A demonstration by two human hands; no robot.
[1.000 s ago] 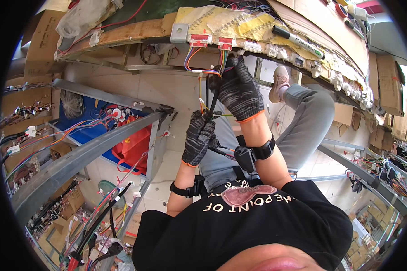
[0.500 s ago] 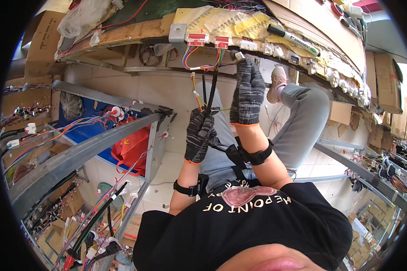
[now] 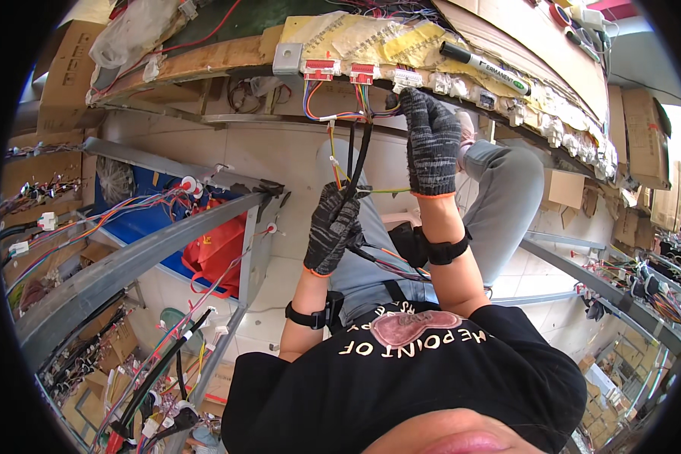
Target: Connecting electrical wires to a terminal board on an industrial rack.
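Note:
My left hand [image 3: 333, 231], in a dark grey knit glove with an orange cuff, is closed around a wire harness [image 3: 365, 147] with black sleeving. Its upper end fans into coloured wires that run to two red-and-white connectors [image 3: 362, 73] on the bench edge. My right hand [image 3: 433, 144], gloved alike, has its fingertips closed at a white connector [image 3: 401, 87]. That connector is up against a white socket [image 3: 408, 76] on the edge; whether it is seated I cannot tell. A yellow-green wire [image 3: 386, 190] stretches from the left hand toward the right wrist.
A black marker [image 3: 486, 66] lies on the taped bench edge, beside a row of white sockets [image 3: 556, 135]. Metal frames [image 3: 147, 242] hung with wires stand at left and right. A red bag [image 3: 216, 250] sits in a blue bin [image 3: 147, 189]. Cardboard boxes [image 3: 647, 140] stand farther right.
My right hand has moved right and slightly up, bringing the white connector to the socket on the bench edge. My left hand keeps its hold on the harness. The view has shifted slightly.

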